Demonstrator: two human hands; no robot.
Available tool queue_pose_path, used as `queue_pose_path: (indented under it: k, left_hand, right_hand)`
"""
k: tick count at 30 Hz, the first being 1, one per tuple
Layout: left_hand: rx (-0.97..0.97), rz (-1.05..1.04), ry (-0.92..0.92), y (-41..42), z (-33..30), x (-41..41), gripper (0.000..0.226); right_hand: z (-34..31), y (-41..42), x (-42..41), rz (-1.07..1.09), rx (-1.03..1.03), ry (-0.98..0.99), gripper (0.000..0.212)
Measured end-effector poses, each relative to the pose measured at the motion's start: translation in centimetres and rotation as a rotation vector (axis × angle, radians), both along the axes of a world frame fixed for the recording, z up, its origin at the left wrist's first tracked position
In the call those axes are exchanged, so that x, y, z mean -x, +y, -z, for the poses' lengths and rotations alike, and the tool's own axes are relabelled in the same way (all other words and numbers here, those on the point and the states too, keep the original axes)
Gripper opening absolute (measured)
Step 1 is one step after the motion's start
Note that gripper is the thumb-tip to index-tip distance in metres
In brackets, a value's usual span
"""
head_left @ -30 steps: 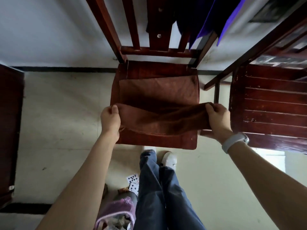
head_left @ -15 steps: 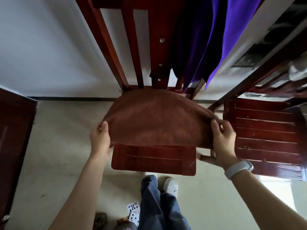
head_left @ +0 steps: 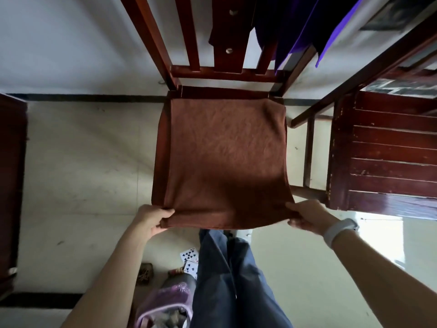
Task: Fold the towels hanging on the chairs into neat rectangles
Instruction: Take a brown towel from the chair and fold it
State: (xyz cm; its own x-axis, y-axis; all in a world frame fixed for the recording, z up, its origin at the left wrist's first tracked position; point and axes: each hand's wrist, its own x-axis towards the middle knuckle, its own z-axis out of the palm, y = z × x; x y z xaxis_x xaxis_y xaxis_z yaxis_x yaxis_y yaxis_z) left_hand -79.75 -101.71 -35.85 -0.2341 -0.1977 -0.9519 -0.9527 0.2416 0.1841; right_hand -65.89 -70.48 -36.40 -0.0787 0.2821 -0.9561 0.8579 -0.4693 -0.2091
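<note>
A brown towel lies spread flat over the seat of a dark red wooden chair, covering nearly all of it. My left hand pinches its near left corner and my right hand pinches its near right corner, both at the seat's front edge. A purple towel hangs over the chair back at the upper right.
A second wooden chair stands close on the right. Dark furniture lines the left edge. My legs in blue trousers stand before the chair; playing cards and a purple bag lie on the floor.
The towel was bunched in a fold across the seat, then lifted and swung out. Now it lies spread flat over the seat, with both hands drawn back to the front edge.
</note>
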Motion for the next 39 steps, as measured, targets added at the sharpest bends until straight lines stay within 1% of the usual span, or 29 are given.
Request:
queue_pose_path:
  k: [1,2,4,5,7,8,9,10,12,14,16,17,18,19,21,23,25,27,30,31,32,34,36,39]
  left_hand:
    - [-0.050,0.004,0.036,0.5,-0.9,1.3,0.014]
    - [-0.104,-0.014,0.110,1.2,-1.8,2.7,0.012]
    - [-0.209,-0.124,0.314,2.9,-3.7,5.8,0.012]
    - [-0.269,-0.192,0.402,3.5,-4.6,7.2,0.013]
    - [-0.410,-0.271,0.500,3.7,-5.1,9.2,0.016]
    - [-0.454,-0.263,0.504,3.4,-4.8,9.5,0.018]
    - [-0.450,-0.233,0.485,3.0,-4.1,9.3,0.019]
    - [-0.388,-0.216,0.446,2.5,-2.9,8.6,0.017]
    - [-0.213,-0.210,0.336,1.7,-0.3,6.1,0.008]
    - [-0.017,-0.148,0.246,0.9,2.5,3.2,0.004]
    - [0.119,-0.063,0.233,0.1,4.4,0.8,0.014]
    - [0.163,-0.024,0.242,-0.1,4.9,0.0,0.015]
    - [0.188,0.001,0.251,-0.3,5.3,-0.6,0.009]
    - [0.198,0.019,0.251,-0.3,5.5,-1.1,0.008]
    - [0.180,0.023,0.233,-0.4,6.0,-1.6,0.020]
    - [0.176,0.004,0.223,-0.5,6.2,-1.7,0.023]
    - [0.191,-0.017,0.227,-0.6,6.4,-1.7,0.023]
    - [0.177,-0.070,0.201,-0.8,6.6,-1.7,0.019]
    - [0.137,-0.104,0.130,-1.0,7.0,-1.7,0.002]
    - [0.117,-0.089,0.114,-1.0,7.0,-1.9,0.004]
    - [0.095,-0.064,0.110,-1.0,7.0,-2.2,0.012]
    - [0.069,-0.024,0.119,-1.0,7.0,-2.6,0.024]
    - [0.082,-0.022,0.152,-1.1,6.8,-2.9,0.025]
    - [0.122,-0.055,0.208,-1.5,6.7,-2.8,0.021]
  right_hand:
    - [-1.1,0.6,1.5,-0.047,-0.049,0.047,0.018]
    - [-2.3,1.2,3.3,-0.048,-0.104,0.141,0.016]
    - [-4.7,2.4,6.9,0.077,-0.185,0.391,0.018]
    - [-5.9,2.8,8.4,0.154,-0.194,0.515,0.018]
    - [-7.3,3.5,9.8,0.273,-0.183,0.688,0.019]
    - [-7.1,3.7,9.7,0.297,-0.178,0.718,0.021]
    - [-6.6,3.6,9.3,0.298,-0.172,0.694,0.021]
    - [-5.5,3.2,8.4,0.273,-0.173,0.613,0.021]
    - [-2.4,1.9,5.5,0.208,-0.142,0.384,0.020]
    - [0.2,0.2,2.6,0.154,-0.125,0.186,0.022]
    - [2.3,-1.0,0.3,0.062,-0.161,0.062,0.023]
    - [3.1,-1.4,-0.7,0.016,-0.180,0.026,0.024]
    - [4.0,-1.6,-1.5,-0.031,-0.202,0.001,0.025]
    - [4.7,-1.8,-2.1,-0.079,-0.223,-0.015,0.027]
    - [5.6,-1.9,-2.6,-0.177,-0.256,-0.038,0.028]
    - [6.1,-2.0,-2.7,-0.219,-0.256,-0.059,0.022]
    - [6.5,-2.0,-2.8,-0.213,-0.245,-0.079,0.017]
    - [6.9,-1.9,-3.0,-0.247,-0.267,-0.105,0.025]
    - [7.3,-2.0,-3.2,-0.309,-0.310,-0.121,0.029]
    - [7.3,-2.1,-3.2,-0.325,-0.313,-0.119,0.028]
    - [7.2,-2.2,-3.2,-0.337,-0.313,-0.110,0.027]
    - [7.4,-2.2,-3.4,-0.334,-0.302,-0.082,0.024]
    - [7.7,-2.3,-3.6,-0.298,-0.276,-0.055,0.020]
    - [7.9,-2.2,-3.9,-0.163,-0.238,-0.032,0.024]
